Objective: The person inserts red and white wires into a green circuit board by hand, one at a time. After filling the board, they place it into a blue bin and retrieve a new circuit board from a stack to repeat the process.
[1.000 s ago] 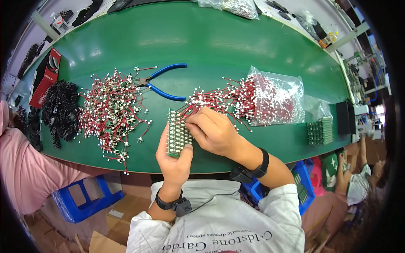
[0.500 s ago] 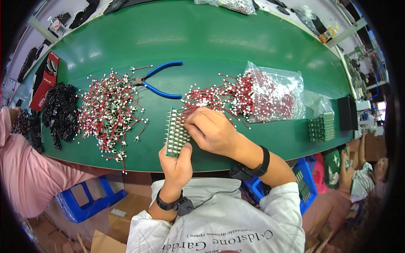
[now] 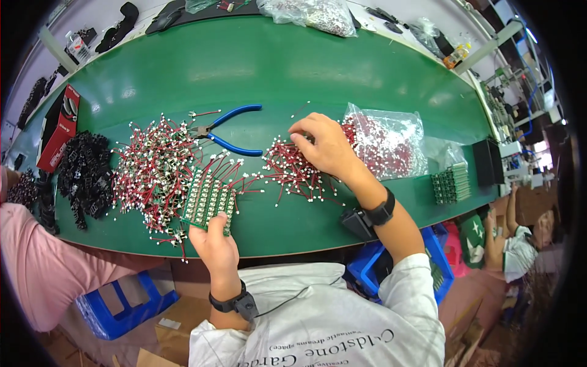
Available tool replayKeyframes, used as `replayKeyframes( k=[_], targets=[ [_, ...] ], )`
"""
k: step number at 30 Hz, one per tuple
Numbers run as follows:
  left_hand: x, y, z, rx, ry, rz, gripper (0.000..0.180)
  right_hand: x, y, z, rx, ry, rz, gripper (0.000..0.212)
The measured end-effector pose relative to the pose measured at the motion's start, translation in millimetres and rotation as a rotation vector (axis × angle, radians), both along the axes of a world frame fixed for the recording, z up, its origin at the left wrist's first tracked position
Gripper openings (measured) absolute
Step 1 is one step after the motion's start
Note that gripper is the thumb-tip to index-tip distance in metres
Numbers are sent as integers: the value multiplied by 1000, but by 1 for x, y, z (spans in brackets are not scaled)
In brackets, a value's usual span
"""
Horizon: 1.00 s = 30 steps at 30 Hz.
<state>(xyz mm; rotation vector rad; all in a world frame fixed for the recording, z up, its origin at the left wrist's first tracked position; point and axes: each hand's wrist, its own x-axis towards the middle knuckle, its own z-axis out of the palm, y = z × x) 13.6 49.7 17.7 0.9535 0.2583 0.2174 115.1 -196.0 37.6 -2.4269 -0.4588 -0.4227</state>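
My left hand [image 3: 215, 241] grips a green circuit board panel [image 3: 209, 202] by its lower edge, thumb on top. Rows of small white and metal parts cover the panel. Several red wires with white plugs fan out at its upper edge; whether all are attached I cannot tell. My right hand [image 3: 327, 147] hovers at a loose heap of red wires with white plugs [image 3: 298, 174], its thumb and forefinger apart and nothing visible between them. Behind that hand lies a clear plastic bag [image 3: 391, 144] full of the same wires.
Left of the panel spreads a large pile of wired parts [image 3: 156, 165], beside blue-handled cutters [image 3: 235, 148]. Further left are black parts [image 3: 88, 177] and a red box [image 3: 59, 128]. Stacked green boards [image 3: 451, 183] and a black box [image 3: 487, 162] stand right. A person in pink [image 3: 43, 263] sits left.
My left hand has carried the panel left and turned it so its face shows wider. My right hand has left the panel, moving up and right to the wire heap, fingers now apart.
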Motion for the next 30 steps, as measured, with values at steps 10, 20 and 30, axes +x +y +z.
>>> replayKeyframes(
  k=[10, 20, 30],
  targets=[
    [4, -1, -4, 40, -13, -27, 25, -2, 33, 12, 78, -55, 35, 31],
    [-9, -5, 4, 207, -65, -14, 24, 41, -35, 11, -223, -89, -364, 31],
    [4, -9, 8, 364, -92, -55, 21, 59, -20, -12, -298, -141, -50, 7]
  ],
)
